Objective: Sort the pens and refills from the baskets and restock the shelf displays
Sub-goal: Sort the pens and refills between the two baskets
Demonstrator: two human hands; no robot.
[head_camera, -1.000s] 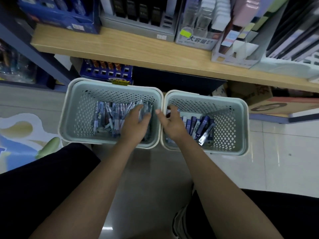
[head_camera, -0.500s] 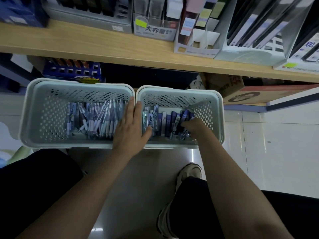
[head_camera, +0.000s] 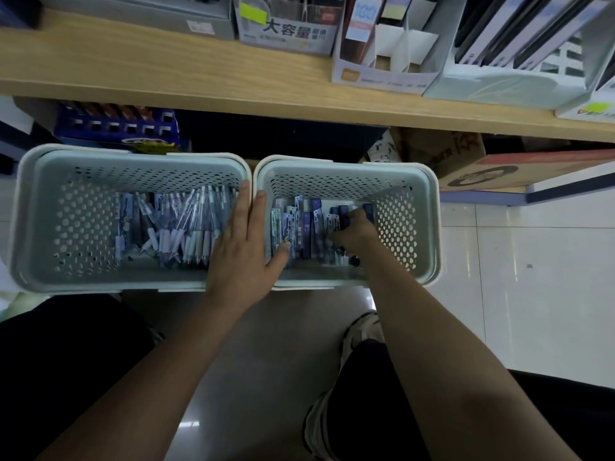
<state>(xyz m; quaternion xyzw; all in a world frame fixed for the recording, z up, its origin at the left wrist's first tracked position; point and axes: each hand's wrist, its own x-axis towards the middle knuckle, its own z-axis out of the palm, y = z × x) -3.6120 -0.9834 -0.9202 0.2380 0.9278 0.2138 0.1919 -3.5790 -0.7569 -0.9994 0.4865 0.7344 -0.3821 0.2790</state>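
Note:
Two pale green perforated baskets stand side by side on the floor. The left basket (head_camera: pixel 40 227) holds several pens (head_camera: pixel 186 224) with white grips. The right basket (head_camera: pixel 426 234) holds several dark blue refill packs (head_camera: pixel 301 227). My left hand (head_camera: pixel 243 247) lies flat with straight fingers across the two touching rims, thumb in the right basket. My right hand (head_camera: pixel 354 232) is down inside the right basket, fingers curled round some dark blue refill packs.
A wooden shelf (head_camera: pixel 166 74) runs above the baskets with grey and white display boxes (head_camera: pixel 286 31) and slanted racks (head_camera: pixel 519 44). Below it sit a blue carton (head_camera: pixel 116 128) and cardboard boxes (head_camera: pixel 466 158). My knees and a shoe (head_camera: pixel 361 331) are on the tiled floor.
My left hand left the pens and settled on the rims between the baskets. My right hand moved to the right side of the right basket and closed on refill packs. The view tilted left.

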